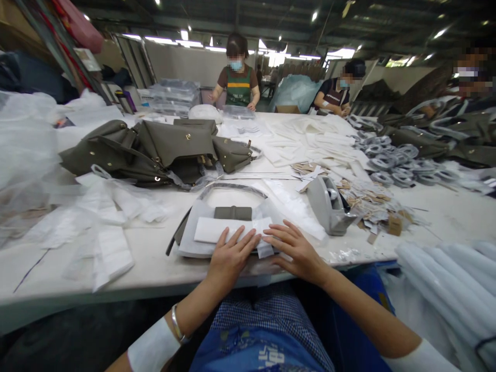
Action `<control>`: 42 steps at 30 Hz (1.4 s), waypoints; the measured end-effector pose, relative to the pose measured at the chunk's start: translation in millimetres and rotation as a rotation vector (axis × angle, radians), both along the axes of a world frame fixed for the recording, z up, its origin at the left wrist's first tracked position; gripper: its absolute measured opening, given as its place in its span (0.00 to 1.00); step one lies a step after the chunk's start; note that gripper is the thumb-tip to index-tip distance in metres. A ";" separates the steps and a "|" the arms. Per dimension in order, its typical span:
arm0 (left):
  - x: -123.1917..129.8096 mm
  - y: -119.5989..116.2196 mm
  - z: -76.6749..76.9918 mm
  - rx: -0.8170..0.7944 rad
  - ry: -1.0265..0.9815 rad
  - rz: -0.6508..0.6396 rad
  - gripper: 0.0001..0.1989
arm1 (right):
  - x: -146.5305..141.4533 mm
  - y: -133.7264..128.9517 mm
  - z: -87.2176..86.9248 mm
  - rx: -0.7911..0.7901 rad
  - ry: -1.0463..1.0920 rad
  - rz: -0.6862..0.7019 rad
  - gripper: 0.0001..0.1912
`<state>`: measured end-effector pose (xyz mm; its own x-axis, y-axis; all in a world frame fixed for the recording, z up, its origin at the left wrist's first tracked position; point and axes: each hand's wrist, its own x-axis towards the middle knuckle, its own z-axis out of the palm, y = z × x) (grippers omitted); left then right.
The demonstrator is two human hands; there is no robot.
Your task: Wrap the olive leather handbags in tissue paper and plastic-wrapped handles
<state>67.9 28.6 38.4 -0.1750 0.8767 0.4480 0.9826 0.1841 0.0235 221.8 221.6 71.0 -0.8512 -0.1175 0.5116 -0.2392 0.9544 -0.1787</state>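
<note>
We had the olive handbag [179, 230] lying on the tabletop [149, 258] right in front of us, its wrapped handle [236, 186] arching away on the far side. A translucent white sheet [190, 219] covered much of its face, and a folded white strip [207, 230] lay across that, just below the olive strap tab [232, 213]. Our left hand [228, 256] lay palm down, fingers extended and slightly apart, on the strip; our right hand [300, 254] reached in from the handbag's right, fingers spread, gripping nothing. We seemed to be laying the covering flat, and that, we judged, called for light, even pressure so the strip stayed straight. More olive bags [166, 144] lay beyond the handbag to its left, and a tape dispenser [325, 206] stood to its right.
</note>
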 end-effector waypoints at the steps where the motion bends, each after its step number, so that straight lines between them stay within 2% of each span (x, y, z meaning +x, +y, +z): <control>1: 0.2 -0.1 1.2 -0.011 -0.003 0.003 0.26 | -0.9 -2.1 -2.6 0.018 0.052 -0.009 0.23; 6: 0.3 -0.8 4.8 -0.059 -0.019 0.008 0.30 | -5.2 -11.0 -7.0 0.030 0.228 -0.016 0.15; 10: 0.3 -1.6 4.9 -0.076 -0.067 0.015 0.32 | 5.6 -19.6 -8.9 0.043 0.236 -0.038 0.15; 14: 0.6 -1.3 9.0 -0.087 -0.139 0.015 0.34 | 11.3 -22.2 -17.8 0.082 0.244 -0.040 0.16; 21: 7.0 5.1 27.9 -0.065 -0.273 0.021 0.27 | 3.5 -15.0 -34.9 0.142 0.346 -0.037 0.14; 23: 10.8 9.3 26.1 -0.024 -0.256 0.063 0.23 | 2.1 -13.7 -39.0 0.138 0.358 -0.049 0.15; 26: 14.9 15.6 15.1 0.051 -0.174 0.109 0.19 | 0.7 -13.2 -43.9 0.139 0.350 -0.069 0.16; 31: 15.1 19.9 -2.5 0.189 -0.070 0.087 0.17 | 5.9 -16.1 -44.8 0.185 0.346 -0.086 0.12; 34: 14.3 19.0 -4.6 0.216 -0.048 0.065 0.18 | 21.2 -19.7 -46.4 0.206 0.269 -0.089 0.14; 38: 14.2 17.7 -3.1 0.200 -0.056 0.057 0.19 | 43.6 -25.5 -59.7 0.226 0.112 -0.052 0.20; 42: 13.7 16.9 -2.3 0.195 -0.079 0.054 0.19 | 44.1 -33.2 -75.2 0.250 0.056 -0.074 0.23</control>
<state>81.5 45.5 36.1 -0.2605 0.7632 0.5913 0.9652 0.2207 0.1404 265.9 188.4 -4.2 -0.8334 -0.1846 0.5210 -0.1698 0.9825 0.0766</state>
